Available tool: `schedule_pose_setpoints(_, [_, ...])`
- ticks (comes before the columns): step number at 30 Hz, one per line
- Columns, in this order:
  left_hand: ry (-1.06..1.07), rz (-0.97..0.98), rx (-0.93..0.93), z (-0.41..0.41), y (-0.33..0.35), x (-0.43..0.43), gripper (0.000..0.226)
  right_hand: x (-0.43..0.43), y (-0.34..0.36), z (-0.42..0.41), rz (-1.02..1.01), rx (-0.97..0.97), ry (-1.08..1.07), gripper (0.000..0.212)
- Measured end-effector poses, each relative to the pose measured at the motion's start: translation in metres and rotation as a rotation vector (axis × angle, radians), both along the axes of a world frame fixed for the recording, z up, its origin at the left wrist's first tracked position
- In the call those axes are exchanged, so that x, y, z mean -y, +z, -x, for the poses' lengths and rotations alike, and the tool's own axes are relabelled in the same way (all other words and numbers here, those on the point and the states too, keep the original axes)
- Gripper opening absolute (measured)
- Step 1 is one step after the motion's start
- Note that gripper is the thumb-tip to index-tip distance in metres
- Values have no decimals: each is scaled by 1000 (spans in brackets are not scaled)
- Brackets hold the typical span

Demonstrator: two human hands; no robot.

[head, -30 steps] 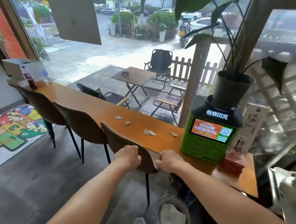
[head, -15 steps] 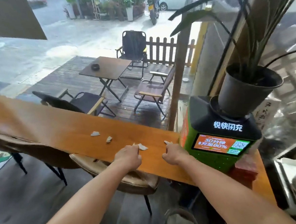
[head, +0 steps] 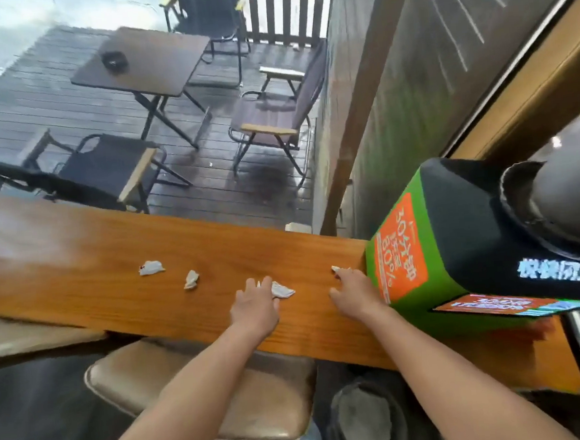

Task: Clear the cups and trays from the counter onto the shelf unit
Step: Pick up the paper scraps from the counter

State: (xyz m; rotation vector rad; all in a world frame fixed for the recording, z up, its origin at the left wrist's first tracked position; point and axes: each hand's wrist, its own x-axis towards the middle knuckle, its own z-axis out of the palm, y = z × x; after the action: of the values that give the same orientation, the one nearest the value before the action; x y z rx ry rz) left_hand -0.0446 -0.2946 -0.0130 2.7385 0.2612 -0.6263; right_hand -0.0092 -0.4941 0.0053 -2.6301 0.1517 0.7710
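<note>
No cups or trays show in the head view. A long wooden counter runs along the window, with several crumpled white paper scraps on it. My left hand lies flat on the wood, its fingertips touching one scrap. My right hand rests further right, fingers spread, fingertips at a small scrap beside a green charging kiosk. Two more scraps, the first scrap and the second scrap, lie to the left, apart from both hands.
A black plant pot stands on top of the kiosk. A tan padded chair sits under the counter below my arms, and a bin with a liner is on the floor. Beyond the glass are a patio table and folding chairs.
Both hands rose from the chair back onto the counter and reached forward to the paper scraps. The view tilted down and moved closer to the counter.
</note>
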Motion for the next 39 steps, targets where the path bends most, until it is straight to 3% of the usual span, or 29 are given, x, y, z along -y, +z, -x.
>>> schedule_pose_setpoints(5, [-129,39,0,-17,-41,-8,49,-12,-39,-26,56,5,-18,55])
schedule_pose_setpoints(11, [-498,-84,-14,-25,-74,-23,47,-20,-79,-27,132,-53,-76,56])
schedule_pose_setpoints(16, [-589,-39,-15,-30,-85,-37,36,-39,-91,-6,203,94,-85,27])
schedule_pose_setpoints(22, [-725,79,-213,-52,-71,-80,25,-82,-83,-1,119,-12,-30,14])
schedule_pose_setpoints(26, [-655,28,-126,-66,-49,-126,22,-135,-70,-12,21,-33,52,17])
schedule_pose_setpoints(33, [-354,-140,89,-69,-35,-232,35,-239,-59,-33,-126,45,227,22])
schedule_pose_setpoints(39, [-186,-250,25,-72,-54,-282,64,-291,-79,-40,-164,63,272,38])
